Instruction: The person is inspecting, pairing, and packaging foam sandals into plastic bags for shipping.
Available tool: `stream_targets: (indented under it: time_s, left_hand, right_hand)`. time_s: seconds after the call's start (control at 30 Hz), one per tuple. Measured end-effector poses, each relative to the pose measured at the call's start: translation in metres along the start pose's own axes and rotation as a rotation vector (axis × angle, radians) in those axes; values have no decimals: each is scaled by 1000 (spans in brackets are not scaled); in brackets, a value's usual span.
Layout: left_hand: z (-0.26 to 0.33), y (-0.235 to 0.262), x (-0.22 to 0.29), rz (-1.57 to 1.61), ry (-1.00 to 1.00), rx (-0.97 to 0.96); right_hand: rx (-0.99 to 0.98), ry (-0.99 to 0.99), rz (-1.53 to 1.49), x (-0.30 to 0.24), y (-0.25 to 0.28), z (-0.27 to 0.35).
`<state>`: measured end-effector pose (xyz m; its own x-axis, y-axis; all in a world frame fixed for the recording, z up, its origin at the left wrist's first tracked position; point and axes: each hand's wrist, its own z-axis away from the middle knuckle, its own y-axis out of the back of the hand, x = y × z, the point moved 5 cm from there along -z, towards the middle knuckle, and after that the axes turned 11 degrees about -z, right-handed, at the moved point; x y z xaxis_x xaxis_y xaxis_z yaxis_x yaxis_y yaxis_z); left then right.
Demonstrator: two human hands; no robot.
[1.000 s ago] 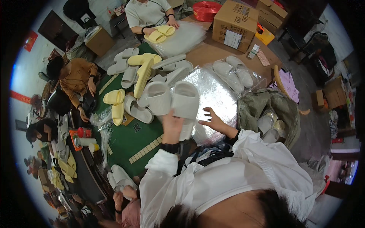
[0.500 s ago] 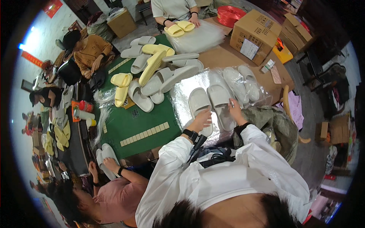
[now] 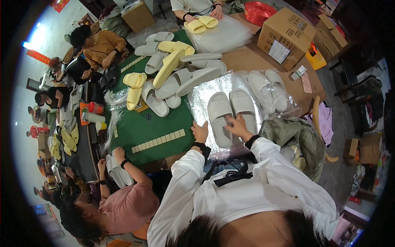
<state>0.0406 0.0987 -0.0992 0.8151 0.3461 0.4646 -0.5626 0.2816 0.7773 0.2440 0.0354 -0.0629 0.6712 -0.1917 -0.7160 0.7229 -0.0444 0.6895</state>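
Note:
A pair of light grey slide slippers lies side by side, toes away from me, on clear plastic wrap: the left slipper [image 3: 218, 103] and the right slipper [image 3: 241, 100]. My right hand [image 3: 239, 127] reaches over the heel end of the pair, fingers spread at the gap between them; its exact contact is hard to make out. My left hand [image 3: 200, 132] is just left of the left slipper, at the edge of the shiny plastic wrap [image 3: 199, 99], with fingers apart and no slipper in it. Another grey pair [image 3: 262, 91] lies in clear plastic to the right.
Loose grey and yellow slippers [image 3: 169, 68] are heaped on the green mat [image 3: 164, 127], beside a row of tiles [image 3: 158, 141]. A cardboard box [image 3: 284, 37] stands at far right, a sack [image 3: 296, 140] near right. Co-workers sit opposite and left, one holding yellow slippers [image 3: 201, 24].
My left hand has left the left slipper's heel and moved left. My right hand has shifted from the right slipper's outer side to between the two slippers. The view has shifted slightly.

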Motion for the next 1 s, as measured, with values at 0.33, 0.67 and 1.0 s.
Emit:
stream_targets:
  time_s: [0.33, 0.67, 1.0]
  left_hand:
    - [-42, -21, -49, 502, 53, -228]
    - [-30, -20, -31, 851, 128, -453]
    - [-35, -44, -29, 570, -342, -606]
  right_hand:
    - [-168, -121, -305, -30, -32, 0]
    - [106, -296, -1151, -32, -14, 19]
    - [253, -337, -1211, -37, 1, 25]
